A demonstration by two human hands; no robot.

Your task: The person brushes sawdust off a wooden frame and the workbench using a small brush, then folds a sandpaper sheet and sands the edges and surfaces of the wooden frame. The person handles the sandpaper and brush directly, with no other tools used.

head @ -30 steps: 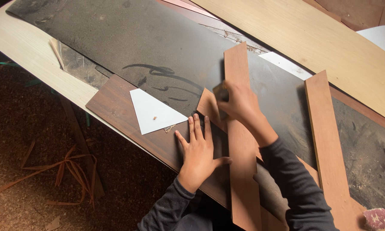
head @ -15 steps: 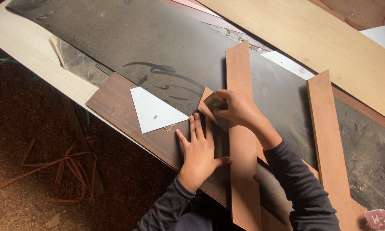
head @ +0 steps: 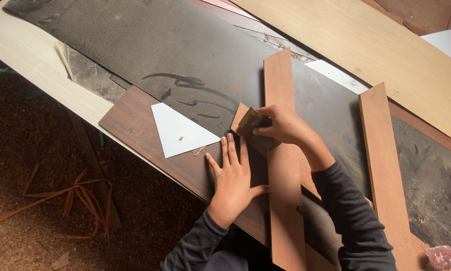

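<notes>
— What are the hands at?

— The right hand (head: 284,125) is closed around a small sanding pad (head: 252,123), pressing it against the left edge of the strip (head: 284,165), the long reddish-brown one that runs from the middle of the bench (head: 30,55) down to its near edge. The left hand (head: 234,180) lies flat and open, gripping nothing, fingers spread on the dark panel (head: 135,120) just beside the strip, thumb touching the strip's side. It looks like it is there to steady things.

— And how far along would you say the sanding is?

— Hard to pin down. The pad sits roughly a third of the way down the strip from its far end, and the strip's edge shows no clear difference above or below it (the picture is too coarse for that). My guess is that the work is under way with a good length of edge toward the near side left to cover, but I cannot tell how much has been gone over.

— Anything else lying about?

— A white triangle (head: 180,130) of sheet rests on the dark panel, left of the open hand, with a few crumbs of debris on and beside it. A second strip (head: 386,170) lies toward the right end of the bench, apart from the first and untouched. Beneath both is a big grey sheet (head: 135,45), dusty and marked with dark scrawls. A pale board (head: 376,50) crosses the far right corner. Shavings cover the floor (head: 45,200) on the left.
</notes>
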